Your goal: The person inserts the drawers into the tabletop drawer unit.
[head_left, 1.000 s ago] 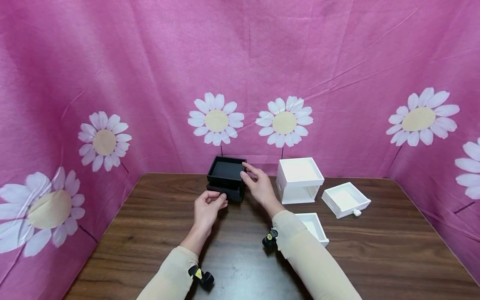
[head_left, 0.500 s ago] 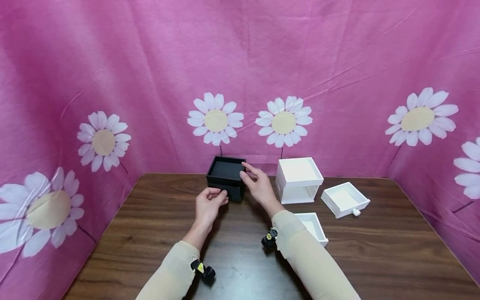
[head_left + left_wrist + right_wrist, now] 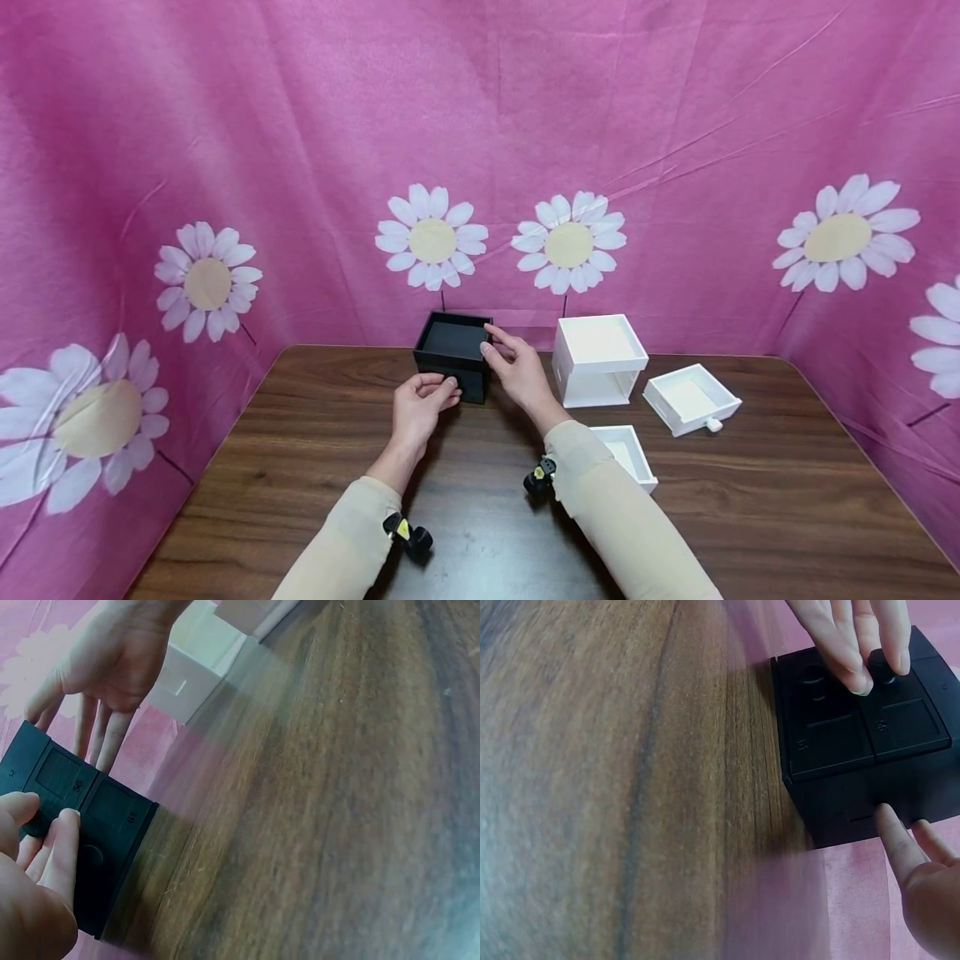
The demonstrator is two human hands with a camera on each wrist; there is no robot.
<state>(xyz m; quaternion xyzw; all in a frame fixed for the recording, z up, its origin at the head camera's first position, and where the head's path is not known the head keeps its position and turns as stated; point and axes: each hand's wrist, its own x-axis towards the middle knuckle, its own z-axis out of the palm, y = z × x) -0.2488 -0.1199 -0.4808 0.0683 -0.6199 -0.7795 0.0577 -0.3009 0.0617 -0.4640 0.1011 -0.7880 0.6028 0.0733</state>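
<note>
Left hand (image 3: 418, 410) pinches the round, person-facing knob (image 3: 883, 669) of the boxy black cabinet (image 3: 454, 354), right hand (image 3: 524, 377) touching its side, fingers extended.

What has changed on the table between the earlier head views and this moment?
The upper drawer of the black box slid in, away from the person, and now looks flush; the left hand moved forward with it, pinching its knob. The right hand stayed against the box's side, and the white box and white drawers stayed put.
</note>
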